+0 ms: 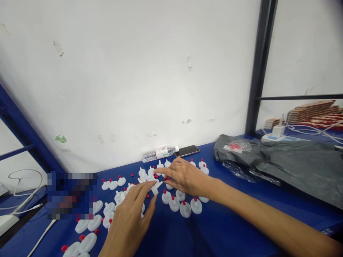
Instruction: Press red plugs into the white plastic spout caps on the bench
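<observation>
My left hand (131, 210) grips a small white plastic cap with a nozzle (155, 187) between thumb and fingertips, nozzle pointing up and right; no red tip shows on it. Just to its right, my right hand (184, 175) reaches over the pieces, its index finger and thumb apart above small loose red tips (156, 176). Whether it touches one is hard to see. Another loose red tip (148, 196) lies below. Round white caps fitted with red tips (185, 209) stand to the right, while white caps without tips (142, 172) sit behind and partly under my hands.
On the blue table (222, 221), a clear water bottle (160, 152) lies by the wall beside a phone (187, 150). A dark plastic bag (268, 157) covers the right side. More red-tipped caps (88, 242) and a white cable (41, 238) lie at left, near a blurred patch.
</observation>
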`<state>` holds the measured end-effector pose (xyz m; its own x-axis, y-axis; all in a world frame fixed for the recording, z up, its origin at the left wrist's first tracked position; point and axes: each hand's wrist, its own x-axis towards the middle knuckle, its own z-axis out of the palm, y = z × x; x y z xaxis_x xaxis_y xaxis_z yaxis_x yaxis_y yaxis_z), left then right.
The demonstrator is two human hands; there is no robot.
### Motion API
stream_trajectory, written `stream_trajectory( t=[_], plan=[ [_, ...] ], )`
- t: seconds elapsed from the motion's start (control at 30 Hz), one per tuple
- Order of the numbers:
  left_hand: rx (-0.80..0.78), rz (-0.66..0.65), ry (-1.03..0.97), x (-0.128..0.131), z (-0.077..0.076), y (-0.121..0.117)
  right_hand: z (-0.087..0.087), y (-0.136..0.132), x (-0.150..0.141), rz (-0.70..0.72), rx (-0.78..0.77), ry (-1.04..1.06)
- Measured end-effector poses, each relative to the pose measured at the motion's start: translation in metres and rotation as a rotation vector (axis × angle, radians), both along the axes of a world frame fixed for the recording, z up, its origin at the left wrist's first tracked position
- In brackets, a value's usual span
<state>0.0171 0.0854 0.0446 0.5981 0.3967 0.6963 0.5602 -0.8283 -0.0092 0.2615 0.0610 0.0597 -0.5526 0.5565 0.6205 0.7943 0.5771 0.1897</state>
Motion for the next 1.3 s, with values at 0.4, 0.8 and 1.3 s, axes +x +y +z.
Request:
stream_trajectory(
  t=[0.4,0.8,1.3],
  plan=[
    [0.016,-0.046,0.020,0.0002,-0.0010,-0.0002,-0.0048,-0.0015,-0.0062,0.040,0.045,-0.067],
    [-0.050,-0.008,0.041,0.0005,-0.0014,-0.0048,-0.0050,-0.0032,-0.0076,0.055,0.057,-0.084],
    [-0.030,0.033,0.038,0.0001,-0.0023,-0.0032,-0.0004,-0.0059,-0.0057,0.125,0.076,-0.061]
  ],
)
